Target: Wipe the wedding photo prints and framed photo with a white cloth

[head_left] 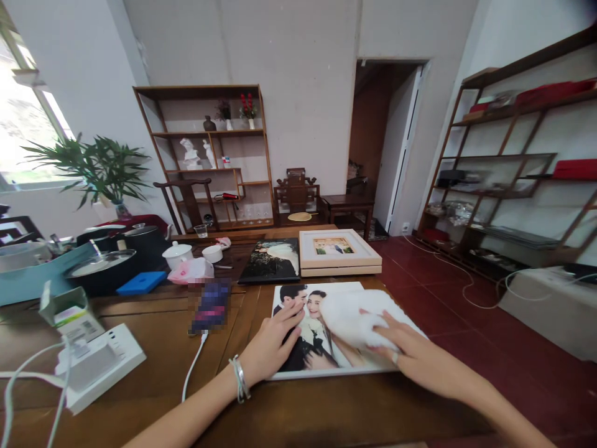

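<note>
A large photo print [321, 330] of a couple lies flat on the wooden table in front of me. My left hand [277, 336] rests on its left side, fingers stretched out over the picture. Over the right part of the print is a bunched white cloth [349, 317], covering much of that side. My right hand [396, 339], with a ring on one finger, grips the cloth and presses it on the print's surface. Behind the print stand a light wooden picture frame [340, 267] with a small photo in it and a dark photo panel [270, 260].
A phone [211, 308] on a white charging cable lies left of the print. Farther left are a power strip [107, 370], an open small box [74, 314], a blue box [141, 283], a lidded pan [102, 267] and a white lidded bowl [177, 254]. The table [345, 410] ends at the right.
</note>
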The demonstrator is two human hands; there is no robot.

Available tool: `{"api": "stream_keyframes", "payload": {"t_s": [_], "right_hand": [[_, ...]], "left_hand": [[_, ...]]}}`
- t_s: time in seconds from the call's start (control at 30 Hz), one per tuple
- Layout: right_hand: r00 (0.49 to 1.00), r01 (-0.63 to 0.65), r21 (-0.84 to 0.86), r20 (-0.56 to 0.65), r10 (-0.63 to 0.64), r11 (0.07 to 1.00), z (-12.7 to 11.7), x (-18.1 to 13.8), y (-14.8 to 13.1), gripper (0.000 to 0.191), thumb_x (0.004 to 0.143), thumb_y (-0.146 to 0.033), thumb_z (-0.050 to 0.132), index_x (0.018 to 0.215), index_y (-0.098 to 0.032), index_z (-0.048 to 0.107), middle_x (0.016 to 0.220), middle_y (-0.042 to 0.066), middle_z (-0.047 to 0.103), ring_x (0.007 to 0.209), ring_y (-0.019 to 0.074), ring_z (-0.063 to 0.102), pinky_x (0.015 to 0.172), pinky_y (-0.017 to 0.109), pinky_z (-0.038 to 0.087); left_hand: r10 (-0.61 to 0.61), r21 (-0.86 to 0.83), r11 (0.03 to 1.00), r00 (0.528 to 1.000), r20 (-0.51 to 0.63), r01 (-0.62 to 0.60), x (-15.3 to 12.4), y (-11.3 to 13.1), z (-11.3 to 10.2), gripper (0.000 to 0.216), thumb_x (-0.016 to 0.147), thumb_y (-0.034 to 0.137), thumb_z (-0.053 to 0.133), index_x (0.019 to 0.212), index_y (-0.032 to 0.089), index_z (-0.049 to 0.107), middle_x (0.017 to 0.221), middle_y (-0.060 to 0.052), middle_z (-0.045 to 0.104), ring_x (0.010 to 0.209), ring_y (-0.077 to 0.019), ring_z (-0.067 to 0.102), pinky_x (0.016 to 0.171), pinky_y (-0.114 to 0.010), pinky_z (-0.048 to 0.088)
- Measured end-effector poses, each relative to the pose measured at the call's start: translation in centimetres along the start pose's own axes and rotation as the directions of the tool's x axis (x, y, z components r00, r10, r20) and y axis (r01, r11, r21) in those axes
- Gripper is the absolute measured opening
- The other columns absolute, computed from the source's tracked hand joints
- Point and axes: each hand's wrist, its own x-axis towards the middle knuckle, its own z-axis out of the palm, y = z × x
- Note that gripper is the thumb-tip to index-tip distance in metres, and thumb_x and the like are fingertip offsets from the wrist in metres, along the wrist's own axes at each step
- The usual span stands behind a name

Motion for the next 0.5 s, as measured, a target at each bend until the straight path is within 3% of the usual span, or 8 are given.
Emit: {"api": "stream_keyframes", "payload": {"t_s": [0.1,0.23,0.37,0.5], "right_hand": [[0.998,0.006,0.012,-0.060,-0.006,1.000,-0.3,3.1,-0.1,0.038,0.085,-0.039,0.036,0.114,-0.023,0.054,0.131,0.005,0.044,0.125,0.0302,0.028,0.103,0.051,0.017],[0.984,0.170,0.049,-0.055,-0.167,0.984,-0.5,6.8,-2.3,0.032,0.087,-0.035,0.034,0.108,-0.026,0.057,0.121,0.002,0.054,0.113,0.0256,0.044,0.103,0.049,0.013],[0.957,0.290,0.080,-0.006,-0.291,0.954,0.1,10.1,-4.7,0.033,0.086,-0.038,0.036,0.102,-0.023,0.061,0.110,0.003,0.061,0.100,0.0242,0.053,0.095,0.039,0.030],[0.945,0.327,0.072,0.005,-0.328,0.942,0.9,12.9,-6.3,0.039,0.084,-0.045,0.039,0.097,-0.018,0.063,0.099,0.007,0.065,0.089,0.0235,0.057,0.080,0.032,0.041]], "left_hand": [[0.001,0.004,1.000,1.000,-0.004,-0.001,0.0,0.0,0.0,0.038,0.090,0.027,0.034,0.128,0.027,0.040,0.140,0.000,0.033,0.131,-0.0193,0.023,0.105,-0.041,0.025],[0.001,0.011,1.000,1.000,-0.014,-0.001,0.1,0.0,0.0,0.038,0.090,0.028,0.035,0.127,0.028,0.041,0.139,0.000,0.034,0.130,-0.0196,0.023,0.104,-0.040,0.028],[-0.002,0.025,1.000,1.000,-0.019,0.002,0.1,0.4,-0.3,0.036,0.090,0.026,0.035,0.125,0.027,0.045,0.134,-0.002,0.043,0.128,-0.0207,0.030,0.101,-0.039,0.033],[0.004,0.029,1.000,1.000,-0.004,-0.004,0.1,0.8,-0.6,0.037,0.090,0.023,0.035,0.126,0.027,0.044,0.128,-0.004,0.049,0.119,-0.0200,0.042,0.099,-0.036,0.036]]}}
